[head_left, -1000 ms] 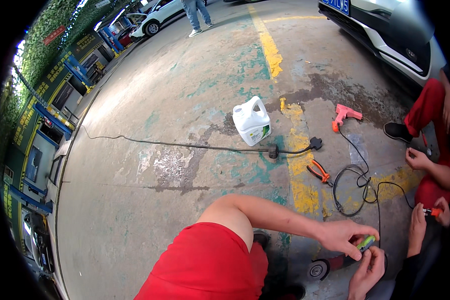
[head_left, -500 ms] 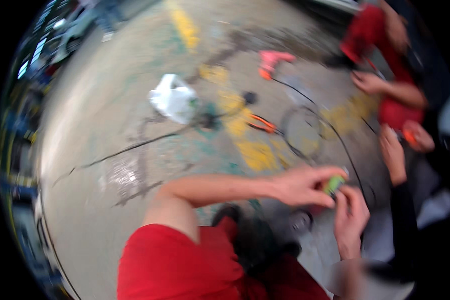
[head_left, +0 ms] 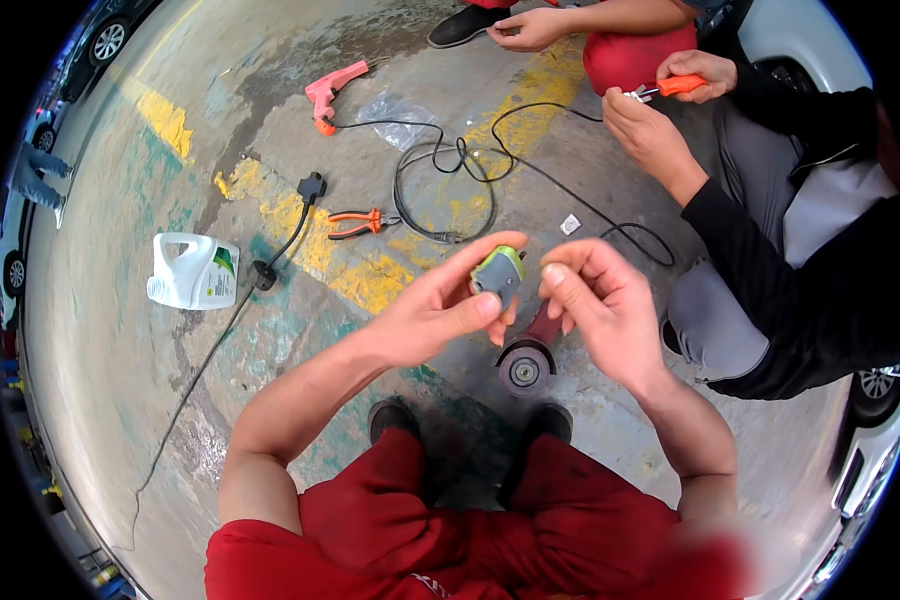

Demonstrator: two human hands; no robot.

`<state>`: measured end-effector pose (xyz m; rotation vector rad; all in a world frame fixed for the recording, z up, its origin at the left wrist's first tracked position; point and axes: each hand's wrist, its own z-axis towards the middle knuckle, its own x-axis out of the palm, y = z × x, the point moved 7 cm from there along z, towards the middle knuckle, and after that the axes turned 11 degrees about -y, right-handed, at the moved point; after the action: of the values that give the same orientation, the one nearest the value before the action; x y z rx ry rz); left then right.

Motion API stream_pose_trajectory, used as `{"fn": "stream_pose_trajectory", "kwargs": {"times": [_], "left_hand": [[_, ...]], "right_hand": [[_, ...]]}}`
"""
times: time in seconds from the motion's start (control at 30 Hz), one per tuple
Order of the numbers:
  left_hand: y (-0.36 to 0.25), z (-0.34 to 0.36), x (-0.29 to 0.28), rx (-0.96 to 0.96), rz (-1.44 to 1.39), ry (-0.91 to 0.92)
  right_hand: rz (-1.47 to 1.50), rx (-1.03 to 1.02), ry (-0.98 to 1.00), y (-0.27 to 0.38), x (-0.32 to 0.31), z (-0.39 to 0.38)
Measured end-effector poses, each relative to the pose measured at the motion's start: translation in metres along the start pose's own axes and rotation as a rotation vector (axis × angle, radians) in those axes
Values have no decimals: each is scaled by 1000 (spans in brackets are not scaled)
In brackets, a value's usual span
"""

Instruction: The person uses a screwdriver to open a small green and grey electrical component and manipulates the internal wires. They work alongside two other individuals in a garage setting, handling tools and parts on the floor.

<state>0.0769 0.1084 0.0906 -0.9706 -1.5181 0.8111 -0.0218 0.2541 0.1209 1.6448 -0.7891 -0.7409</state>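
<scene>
- A green-and-gray device [head_left: 496, 274] is being gripped in the left hand [head_left: 432, 312].
- The right hand [head_left: 602, 308] is being held beside it, fingers narrowed; any grip cannot be told.
- An angle grinder [head_left: 525, 368] is being partly hidden.

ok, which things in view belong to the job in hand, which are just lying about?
Apparently in use:
green-and-grey device, held in the left hand

Likely just lying about, on the floor:
grinder
pink gun-shaped tool
pliers
white jug
black plug
</scene>
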Motion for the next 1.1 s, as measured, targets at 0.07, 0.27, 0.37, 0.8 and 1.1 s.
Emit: {"fn": "stream_pose_trajectory", "kwargs": {"times": [0.07, 0.27, 0.37, 0.8, 1.1], "left_hand": [[1, 0, 0, -28, -122, 26], [11, 0, 2, -65, -256, 83], [11, 0, 5, -54, -211, 113], [6, -2, 4, 13, 70, 21], [-7, -1, 4, 116, 147, -38]], "right_hand": [[4, -43, -54, -1, -7, 3], [27, 52, 114, -8, 8, 1], [58, 111, 206, -11, 13, 1], [187, 233, 294, -5, 17, -3], [175, 138, 220, 1, 17, -8]]}}
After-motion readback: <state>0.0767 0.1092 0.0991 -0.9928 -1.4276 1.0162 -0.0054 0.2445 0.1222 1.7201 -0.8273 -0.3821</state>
